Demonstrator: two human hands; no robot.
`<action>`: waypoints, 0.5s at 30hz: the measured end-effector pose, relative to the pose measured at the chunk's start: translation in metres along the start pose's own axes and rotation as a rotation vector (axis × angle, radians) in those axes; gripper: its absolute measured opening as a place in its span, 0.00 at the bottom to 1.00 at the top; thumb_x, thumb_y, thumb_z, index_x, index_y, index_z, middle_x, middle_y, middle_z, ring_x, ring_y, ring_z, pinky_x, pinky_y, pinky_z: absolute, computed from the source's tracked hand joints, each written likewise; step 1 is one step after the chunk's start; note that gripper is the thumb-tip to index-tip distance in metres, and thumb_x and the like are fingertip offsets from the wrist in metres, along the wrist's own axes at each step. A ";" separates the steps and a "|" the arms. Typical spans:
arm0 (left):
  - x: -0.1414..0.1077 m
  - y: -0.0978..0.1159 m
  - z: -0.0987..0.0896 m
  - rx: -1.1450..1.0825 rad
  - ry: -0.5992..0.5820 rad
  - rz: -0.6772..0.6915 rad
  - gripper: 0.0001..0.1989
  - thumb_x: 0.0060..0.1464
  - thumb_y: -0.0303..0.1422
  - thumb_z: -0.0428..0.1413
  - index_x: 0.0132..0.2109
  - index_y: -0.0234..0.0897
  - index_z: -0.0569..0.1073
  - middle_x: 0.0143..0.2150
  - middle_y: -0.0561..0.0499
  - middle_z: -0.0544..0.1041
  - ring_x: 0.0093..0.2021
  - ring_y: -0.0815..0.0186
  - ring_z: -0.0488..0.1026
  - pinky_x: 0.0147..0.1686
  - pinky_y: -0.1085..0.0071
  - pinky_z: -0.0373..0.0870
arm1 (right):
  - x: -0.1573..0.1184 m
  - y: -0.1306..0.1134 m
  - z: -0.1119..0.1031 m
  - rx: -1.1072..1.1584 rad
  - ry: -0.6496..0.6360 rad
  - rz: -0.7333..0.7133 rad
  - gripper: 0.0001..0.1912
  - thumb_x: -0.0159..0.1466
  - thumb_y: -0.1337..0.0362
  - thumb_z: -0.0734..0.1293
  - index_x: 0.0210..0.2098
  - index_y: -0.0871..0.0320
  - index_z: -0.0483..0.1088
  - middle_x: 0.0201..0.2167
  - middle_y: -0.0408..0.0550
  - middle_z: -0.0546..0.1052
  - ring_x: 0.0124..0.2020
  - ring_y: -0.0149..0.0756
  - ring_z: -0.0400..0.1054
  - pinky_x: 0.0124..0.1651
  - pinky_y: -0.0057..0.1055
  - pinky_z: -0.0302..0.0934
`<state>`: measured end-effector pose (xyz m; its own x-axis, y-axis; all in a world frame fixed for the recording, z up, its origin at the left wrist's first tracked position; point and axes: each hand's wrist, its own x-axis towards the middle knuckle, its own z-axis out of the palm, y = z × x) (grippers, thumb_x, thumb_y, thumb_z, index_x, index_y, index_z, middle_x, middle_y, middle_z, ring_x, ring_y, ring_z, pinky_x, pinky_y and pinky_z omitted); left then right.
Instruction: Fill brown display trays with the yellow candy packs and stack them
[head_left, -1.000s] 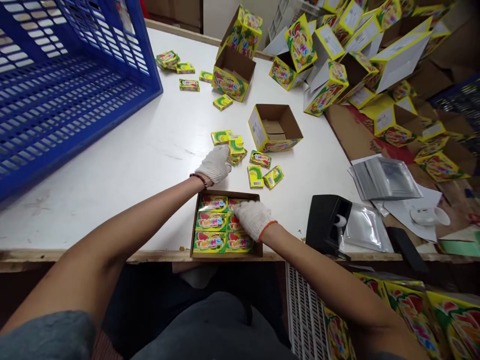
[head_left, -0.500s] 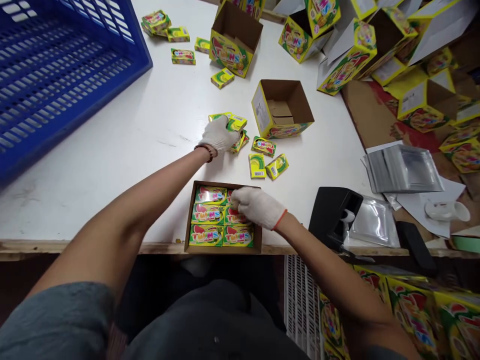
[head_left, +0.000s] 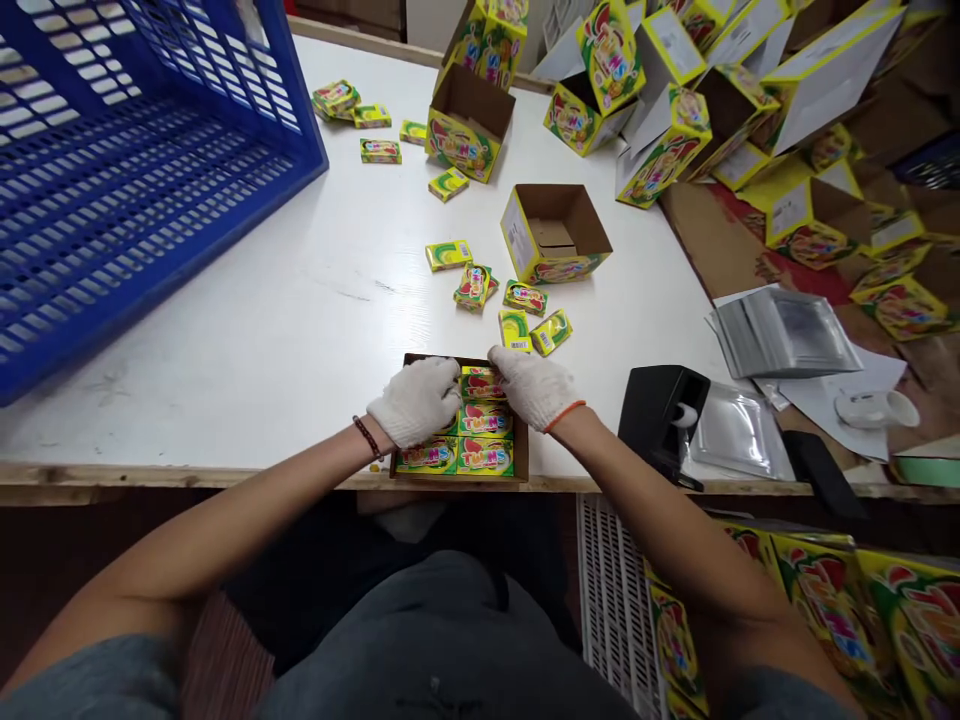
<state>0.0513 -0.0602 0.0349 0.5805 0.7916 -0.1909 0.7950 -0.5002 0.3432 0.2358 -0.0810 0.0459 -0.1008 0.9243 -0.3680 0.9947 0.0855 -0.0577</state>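
At far left I have the blue crate, filling that side of the white table. Right of it, toward the back, I see a pile of packs, with single ones scattered from it to a carton that blocks the back middle. At the near edge sits the tray, with rows of Twins packs inside. The left hand, white-gloved, is over the tray's left part and covers the packs there; its fingers look curled, but the glove hides the tips, so I can't tell whether they grip anything. Beyond the tray's far wall, loose packs clutter the surface in front of a second carton, open on top. The right hand, also gloved, has its fingertips at that far wall, right of the middle; whether they pinch the wall or a pack, I can't tell. Farther right, a black dispenser crowds the right forearm, with clear sheets behind it and a heap of cartons at the back. Below the table edge there, I have a white basket.
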 end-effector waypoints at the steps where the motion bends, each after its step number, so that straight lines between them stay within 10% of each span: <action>1: -0.002 0.000 0.007 0.078 -0.033 0.012 0.13 0.61 0.33 0.48 0.43 0.32 0.74 0.44 0.40 0.78 0.45 0.53 0.76 0.44 0.58 0.71 | 0.002 -0.004 0.006 -0.031 -0.021 0.016 0.16 0.69 0.69 0.58 0.54 0.54 0.66 0.44 0.54 0.78 0.42 0.42 0.74 0.38 0.31 0.62; 8: -0.003 0.012 0.032 0.211 -0.012 0.282 0.15 0.60 0.32 0.50 0.50 0.30 0.75 0.51 0.37 0.75 0.51 0.51 0.73 0.51 0.56 0.69 | 0.007 -0.013 0.020 -0.173 -0.011 -0.065 0.17 0.69 0.73 0.54 0.50 0.61 0.71 0.50 0.62 0.73 0.44 0.44 0.74 0.40 0.34 0.66; 12: 0.013 0.023 0.045 0.201 0.020 0.484 0.27 0.57 0.34 0.54 0.61 0.25 0.68 0.63 0.32 0.68 0.63 0.46 0.63 0.63 0.52 0.59 | 0.016 0.019 0.005 0.029 0.050 -0.187 0.18 0.67 0.76 0.57 0.50 0.62 0.73 0.48 0.57 0.76 0.49 0.40 0.71 0.51 0.32 0.64; 15: 0.023 0.025 0.059 0.176 0.044 0.538 0.33 0.60 0.42 0.53 0.67 0.27 0.63 0.70 0.33 0.60 0.68 0.44 0.57 0.66 0.48 0.52 | 0.037 0.051 -0.006 0.187 0.222 -0.023 0.19 0.65 0.75 0.58 0.51 0.62 0.73 0.49 0.56 0.77 0.52 0.42 0.69 0.56 0.33 0.62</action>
<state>0.0949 -0.0748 -0.0157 0.9070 0.4211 0.0080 0.4090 -0.8850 0.2227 0.2834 -0.0407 0.0347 -0.0961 0.9834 -0.1540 0.9687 0.0568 -0.2416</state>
